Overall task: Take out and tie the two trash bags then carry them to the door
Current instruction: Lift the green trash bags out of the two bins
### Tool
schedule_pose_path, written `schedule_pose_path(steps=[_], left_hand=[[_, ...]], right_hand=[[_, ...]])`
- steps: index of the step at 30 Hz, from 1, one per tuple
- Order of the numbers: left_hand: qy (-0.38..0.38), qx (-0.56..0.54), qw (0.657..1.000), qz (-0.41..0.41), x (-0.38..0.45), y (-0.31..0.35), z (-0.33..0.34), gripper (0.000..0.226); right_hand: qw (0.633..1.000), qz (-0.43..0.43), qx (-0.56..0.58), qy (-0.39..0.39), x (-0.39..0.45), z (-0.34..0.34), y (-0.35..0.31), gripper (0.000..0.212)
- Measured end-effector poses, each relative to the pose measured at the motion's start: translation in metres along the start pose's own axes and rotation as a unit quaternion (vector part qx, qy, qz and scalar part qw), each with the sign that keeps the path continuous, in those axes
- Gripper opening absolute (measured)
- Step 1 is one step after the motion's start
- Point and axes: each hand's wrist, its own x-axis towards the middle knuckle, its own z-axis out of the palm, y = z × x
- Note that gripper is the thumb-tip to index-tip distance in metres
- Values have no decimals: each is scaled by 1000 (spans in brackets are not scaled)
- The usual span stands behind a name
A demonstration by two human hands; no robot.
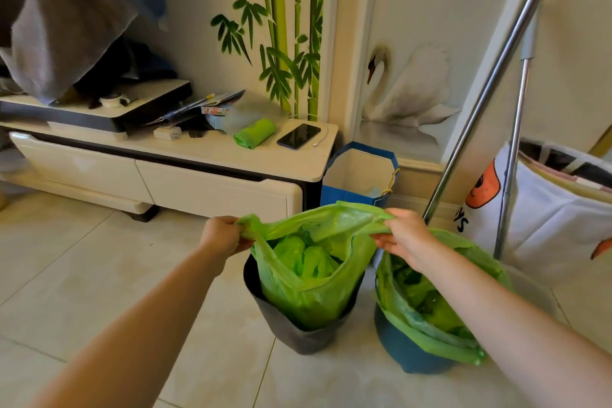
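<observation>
A green trash bag (308, 291) stands partly lifted out of a dark grey bin (291, 331) on the tiled floor. My left hand (222, 235) grips the bag's left rim and my right hand (402, 235) grips its right rim, stretching the mouth wide. Crumpled green waste shows inside. To the right, a second green trash bag (430, 318) lines a blue bin (410, 354), its rim still folded over the edge. My right forearm crosses above that second bag.
A white low cabinet (212, 189) stands behind, with a roll of green bags (255, 133) and a phone (299, 136) on top. A blue paper bag (359, 175) sits by the wall. Metal mop poles (480, 116) and a white fabric hamper (546, 209) stand at right.
</observation>
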Motion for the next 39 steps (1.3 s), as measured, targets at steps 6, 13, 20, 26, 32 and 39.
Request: schedule_pose_path(steps=[6,13,20,26,32,39], left_hand=[[-8,-35,998,46,-4,23,9,23],[-15,-69,992,105,-22,63,5,21],[4,-83,983,166,-51,104,-7,23],[23,-92,967,236,-88,139,-19,23],[29,-113,952,282,-139,169,-28,18],[36,-98,949,299,-191,177,-40,16]], right_hand=[[995,-49,74,37,5,4,-38,33],[988,-107,102,42,-9,4,-76,33],[975,-184,122,26,-49,-2,-113,39],[960,-246,133,34,-92,-12,-142,38],[940,-319,114,48,-146,-25,-166,36],[912,-394,111,33,-215,-35,-170,30]])
